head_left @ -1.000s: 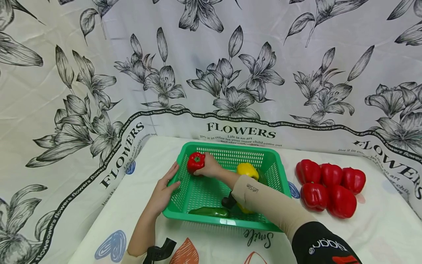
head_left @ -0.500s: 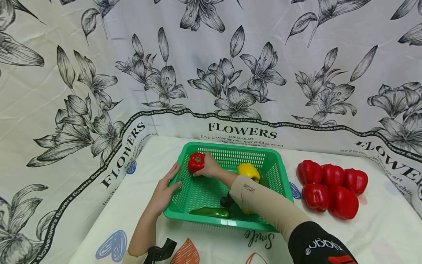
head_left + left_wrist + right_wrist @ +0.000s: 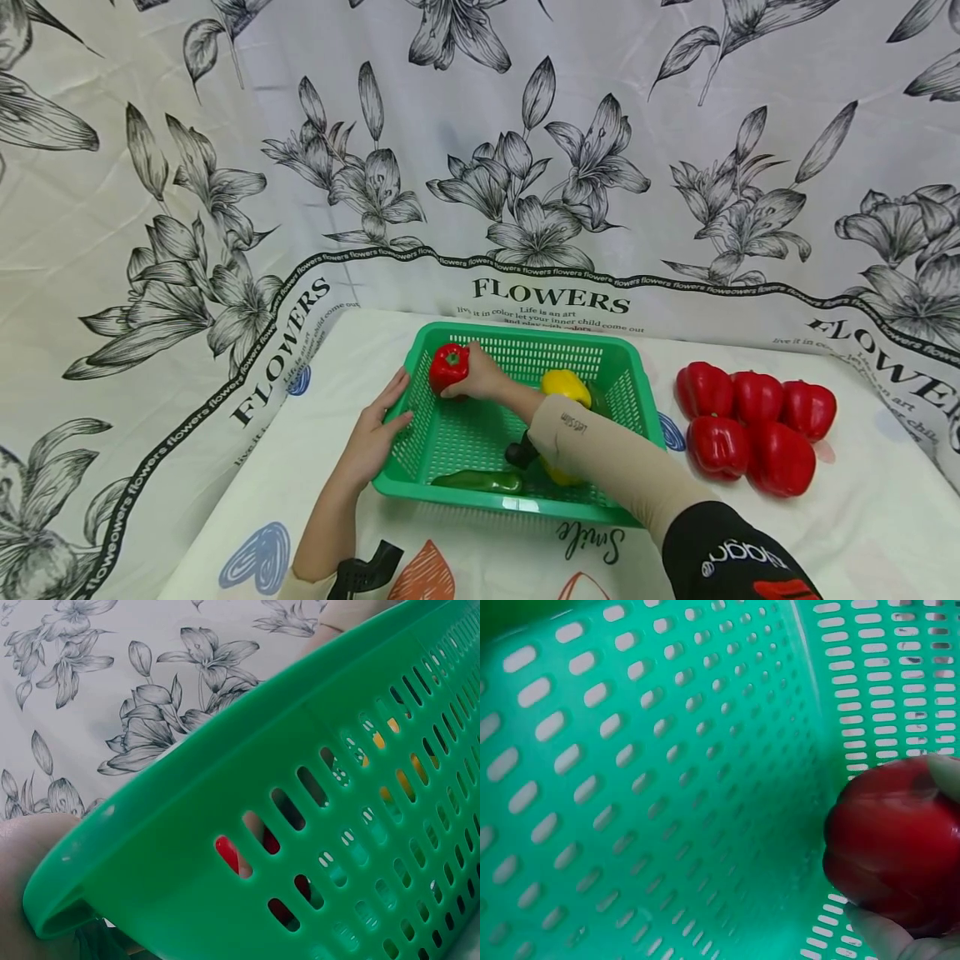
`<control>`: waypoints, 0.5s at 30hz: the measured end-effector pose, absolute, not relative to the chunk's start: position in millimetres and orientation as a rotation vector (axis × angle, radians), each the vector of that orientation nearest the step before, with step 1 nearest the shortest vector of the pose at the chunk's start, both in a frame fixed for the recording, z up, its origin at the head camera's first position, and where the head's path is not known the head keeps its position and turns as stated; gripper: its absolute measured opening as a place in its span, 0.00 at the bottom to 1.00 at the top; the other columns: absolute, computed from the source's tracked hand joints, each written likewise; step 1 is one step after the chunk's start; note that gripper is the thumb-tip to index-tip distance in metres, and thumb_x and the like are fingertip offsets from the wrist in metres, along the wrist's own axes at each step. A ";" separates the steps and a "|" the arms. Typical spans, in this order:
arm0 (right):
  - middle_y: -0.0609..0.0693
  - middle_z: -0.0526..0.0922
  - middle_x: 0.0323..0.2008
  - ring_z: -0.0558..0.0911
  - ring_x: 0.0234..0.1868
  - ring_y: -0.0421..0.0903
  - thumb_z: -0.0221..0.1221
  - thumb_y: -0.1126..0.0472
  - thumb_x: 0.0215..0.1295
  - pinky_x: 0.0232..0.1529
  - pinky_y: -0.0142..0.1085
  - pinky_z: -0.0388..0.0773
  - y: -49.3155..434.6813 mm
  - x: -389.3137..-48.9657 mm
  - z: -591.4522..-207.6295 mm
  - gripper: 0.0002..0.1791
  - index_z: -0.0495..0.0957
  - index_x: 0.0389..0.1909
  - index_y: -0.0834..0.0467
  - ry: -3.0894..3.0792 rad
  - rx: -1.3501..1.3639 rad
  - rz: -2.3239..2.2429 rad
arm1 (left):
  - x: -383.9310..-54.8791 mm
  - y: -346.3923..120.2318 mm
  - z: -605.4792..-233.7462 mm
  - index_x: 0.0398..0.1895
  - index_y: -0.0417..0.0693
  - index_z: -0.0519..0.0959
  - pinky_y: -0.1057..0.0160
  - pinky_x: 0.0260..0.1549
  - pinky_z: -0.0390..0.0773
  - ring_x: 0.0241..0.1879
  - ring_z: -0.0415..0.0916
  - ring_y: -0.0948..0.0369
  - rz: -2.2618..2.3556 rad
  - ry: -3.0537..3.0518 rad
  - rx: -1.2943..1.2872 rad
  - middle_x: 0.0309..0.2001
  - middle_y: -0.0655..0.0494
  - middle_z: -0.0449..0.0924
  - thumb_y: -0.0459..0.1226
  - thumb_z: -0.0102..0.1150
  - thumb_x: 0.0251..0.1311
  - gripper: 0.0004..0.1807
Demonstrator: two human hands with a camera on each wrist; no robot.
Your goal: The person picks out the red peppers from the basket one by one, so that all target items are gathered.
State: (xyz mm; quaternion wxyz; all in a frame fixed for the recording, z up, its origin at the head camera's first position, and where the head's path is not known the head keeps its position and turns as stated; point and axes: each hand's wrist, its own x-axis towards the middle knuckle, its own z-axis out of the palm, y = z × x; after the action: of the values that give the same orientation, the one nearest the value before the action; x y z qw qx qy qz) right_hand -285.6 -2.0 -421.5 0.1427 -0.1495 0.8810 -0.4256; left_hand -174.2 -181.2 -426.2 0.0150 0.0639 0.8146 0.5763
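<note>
My right hand (image 3: 482,373) reaches into the green basket (image 3: 510,505) and grips a red bell pepper (image 3: 448,371) by its side, in the far left corner. The pepper's green stem faces up in the head view. In the right wrist view, the thumb and a finger hold the red bell pepper (image 3: 892,844) close to the slotted wall. My left hand (image 3: 375,425) rests on the left rim with its fingers extended along it. Through the slots of the basket (image 3: 187,847), bits of red and yellow show in the left wrist view.
A yellow bell pepper (image 3: 565,387) lies at the basket's right, and another yellow piece (image 3: 558,473) is partly covered by the sleeve. A green cucumber-like vegetable (image 3: 480,481) lies along the near wall. Several red bell peppers (image 3: 750,429) are grouped on the tablecloth at the right.
The red pepper in my right hand has shifted very slightly right and up within the same corner. My left hand stays on the rim.
</note>
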 end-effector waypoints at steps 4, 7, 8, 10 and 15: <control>0.58 0.74 0.52 0.75 0.54 0.53 0.72 0.58 0.42 0.54 0.44 0.75 3.7 -282.4 -414.8 0.41 0.60 0.56 0.62 2.541 -0.430 -1.203 | -174.3 -181.2 -426.1 0.72 0.47 0.53 0.42 0.69 0.41 0.74 0.35 0.54 1.794 2.536 0.206 0.75 0.59 0.42 0.31 0.44 0.67 0.30; 0.57 0.74 0.51 0.75 0.53 0.52 0.72 0.58 0.43 0.52 0.43 0.76 8.6 -277.3 -407.6 0.40 0.60 0.55 0.62 2.505 -0.449 -1.220 | -174.2 -181.5 -426.2 0.72 0.47 0.53 0.42 0.69 0.41 0.74 0.35 0.54 1.792 2.541 0.209 0.75 0.59 0.43 0.31 0.44 0.67 0.30; 0.57 0.74 0.51 0.75 0.53 0.52 0.72 0.58 0.43 0.51 0.42 0.76 10.2 -275.8 -405.0 0.40 0.61 0.55 0.62 2.489 -0.463 -1.231 | -174.2 -181.7 -426.3 0.72 0.47 0.53 0.42 0.69 0.41 0.74 0.35 0.54 1.791 2.544 0.208 0.75 0.60 0.43 0.31 0.44 0.67 0.30; 0.57 0.75 0.51 0.75 0.52 0.52 0.71 0.57 0.44 0.50 0.42 0.77 13.9 -273.0 -399.4 0.39 0.61 0.55 0.62 2.458 -0.486 -1.259 | -174.0 -181.8 -426.5 0.72 0.47 0.53 0.42 0.69 0.41 0.74 0.35 0.54 1.793 2.543 0.205 0.75 0.60 0.43 0.31 0.44 0.67 0.30; 0.56 0.75 0.51 0.76 0.52 0.51 0.70 0.56 0.46 0.46 0.40 0.79 23.5 -271.0 -388.1 0.37 0.62 0.54 0.61 2.409 -0.512 -1.321 | -173.7 -182.2 -426.8 0.72 0.47 0.53 0.43 0.69 0.41 0.74 0.35 0.55 1.796 2.536 0.201 0.75 0.61 0.43 0.32 0.44 0.67 0.30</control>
State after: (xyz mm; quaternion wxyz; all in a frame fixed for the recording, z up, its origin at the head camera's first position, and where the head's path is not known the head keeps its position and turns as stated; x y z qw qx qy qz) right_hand -271.0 23.5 -388.1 0.1726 -0.1806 0.8490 -0.4656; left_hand -173.7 -182.2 -426.8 0.0139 0.0645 0.8142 0.5768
